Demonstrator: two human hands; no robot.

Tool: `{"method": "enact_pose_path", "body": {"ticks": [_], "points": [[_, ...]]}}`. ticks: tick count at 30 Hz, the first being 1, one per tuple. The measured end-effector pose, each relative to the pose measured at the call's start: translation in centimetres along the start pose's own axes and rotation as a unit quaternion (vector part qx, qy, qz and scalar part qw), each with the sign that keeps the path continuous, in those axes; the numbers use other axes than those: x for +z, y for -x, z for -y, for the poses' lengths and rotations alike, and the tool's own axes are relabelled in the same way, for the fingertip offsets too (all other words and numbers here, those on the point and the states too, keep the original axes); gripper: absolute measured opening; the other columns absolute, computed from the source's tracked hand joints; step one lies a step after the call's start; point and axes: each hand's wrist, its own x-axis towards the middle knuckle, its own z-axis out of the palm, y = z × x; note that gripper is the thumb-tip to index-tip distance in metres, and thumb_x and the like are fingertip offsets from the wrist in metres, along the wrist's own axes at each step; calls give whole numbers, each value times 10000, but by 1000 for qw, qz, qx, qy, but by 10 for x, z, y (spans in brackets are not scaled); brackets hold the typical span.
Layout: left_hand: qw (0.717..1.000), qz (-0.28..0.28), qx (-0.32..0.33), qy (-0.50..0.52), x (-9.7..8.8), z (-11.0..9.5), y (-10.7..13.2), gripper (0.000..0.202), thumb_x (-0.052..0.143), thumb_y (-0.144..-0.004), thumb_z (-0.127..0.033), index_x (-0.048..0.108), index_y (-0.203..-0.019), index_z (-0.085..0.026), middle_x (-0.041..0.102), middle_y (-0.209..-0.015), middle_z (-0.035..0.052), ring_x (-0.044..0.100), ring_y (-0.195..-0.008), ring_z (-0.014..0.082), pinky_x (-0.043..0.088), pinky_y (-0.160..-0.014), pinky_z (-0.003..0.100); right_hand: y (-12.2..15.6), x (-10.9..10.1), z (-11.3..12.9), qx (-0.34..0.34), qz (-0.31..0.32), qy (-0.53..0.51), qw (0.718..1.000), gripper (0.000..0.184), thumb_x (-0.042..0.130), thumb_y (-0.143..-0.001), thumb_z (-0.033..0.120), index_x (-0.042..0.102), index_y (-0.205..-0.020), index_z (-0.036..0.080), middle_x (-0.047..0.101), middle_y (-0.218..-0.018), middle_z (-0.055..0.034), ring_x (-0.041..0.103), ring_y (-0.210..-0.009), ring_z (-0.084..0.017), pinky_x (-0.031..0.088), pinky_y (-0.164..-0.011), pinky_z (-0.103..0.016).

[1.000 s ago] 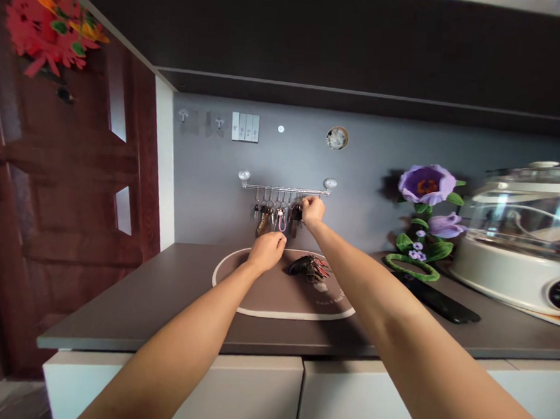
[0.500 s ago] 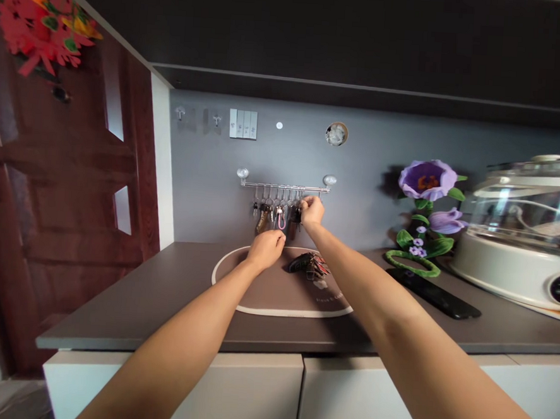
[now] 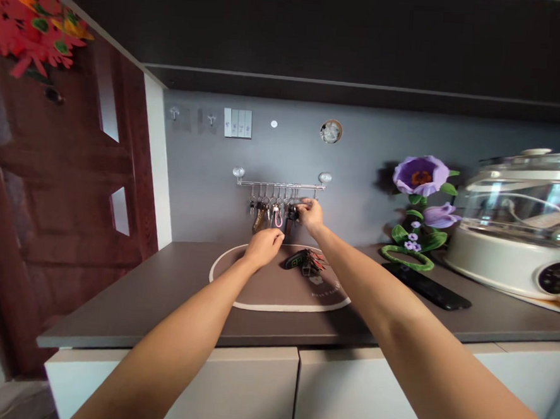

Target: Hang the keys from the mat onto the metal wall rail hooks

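A clear hook rail [image 3: 281, 185] is fixed to the grey wall, and several bunches of keys [image 3: 261, 213] hang from it, one with a pink loop [image 3: 278, 219]. My right hand [image 3: 312, 215] is at the rail's right end, fingers stretched left and slightly apart beside a dark hanging key fob [image 3: 293, 213]; whether they touch it is unclear. Lower down, my left hand [image 3: 265, 246] is closed, thumb against fingers, just below the hanging keys. What it holds, if anything, is hidden. Another bunch of keys with a black fob [image 3: 296, 260] lies on the brown oval mat [image 3: 265, 291].
On the right of the counter [image 3: 160, 303] are a black phone [image 3: 429, 287], purple artificial flowers [image 3: 422, 177] and a white appliance with a clear cover [image 3: 500, 254]. A dark cabinet [image 3: 319, 35] overhangs the rail. Switches [image 3: 238, 123] sit on the wall; a red-brown door [image 3: 62, 209] stands left.
My right hand's fingers have come down from the hook and loosened beside the dark fob. The left hand stays nearly in place. The whole view has shifted slightly.
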Motion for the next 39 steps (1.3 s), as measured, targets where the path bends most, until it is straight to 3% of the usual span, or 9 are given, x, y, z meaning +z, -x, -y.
{"method": "enact_pose_path", "body": {"ticks": [11, 15, 19, 24, 30, 39], "points": [[994, 28, 94, 42, -1, -15, 3, 202, 451, -810, -262, 637, -836, -188, 627, -819, 27, 536, -744, 137, 397, -692, 248, 28, -40, 3, 15, 54, -19, 998, 228, 579, -627, 148, 526, -848, 162, 589, -725, -3, 528, -657, -98, 448, -661, -260], [987, 62, 143, 38, 1, -22, 6, 217, 449, -815, -256, 655, -838, -190, 616, -822, 37, 531, -791, 140, 396, -738, 252, 47, -52, 2, 35, 74, -37, 996, 238, 592, -626, 158, 524, -854, 162, 593, -731, -1, 533, -666, -91, 433, -648, -246], [974, 131, 183, 16, 3, -31, 10, 214, 461, -802, -230, 669, -838, -197, 610, -824, 43, 529, -823, 145, 398, -761, 251, 65, -62, 0, 43, 85, -37, 995, 251, 585, -636, 165, 527, -880, 159, 613, -779, -16, 550, -707, -97, 426, -671, -252], [964, 194, 175, -56, 7, -35, 13, 234, 455, -778, -176, 680, -832, -210, 598, -846, 56, 529, -841, 164, 396, -767, 270, 82, -74, -2, 70, 69, -29, 995, 250, 564, -656, 172, 537, -904, 165, 630, -829, -31, 561, -733, -102, 432, -687, -255], [960, 189, 166, -125, 13, -31, 13, 242, 453, -783, -181, 682, -849, -220, 593, -855, 68, 524, -856, 184, 381, -760, 296, 90, -86, -7, 113, 61, -41, 991, 263, 567, -660, 169, 530, -920, 185, 628, -845, -29, 523, -596, -85, 452, -571, -241], [958, 192, 138, -159, 19, -32, 12, 212, 471, -800, -214, 674, -860, -226, 580, -844, 66, 511, -849, 181, 344, -731, 293, 87, -92, -9, 102, 44, -43, 993, 241, 560, -640, 118, 538, -875, 167, 619, -791, -25, 552, -689, -100, 441, -601, -219]]}}
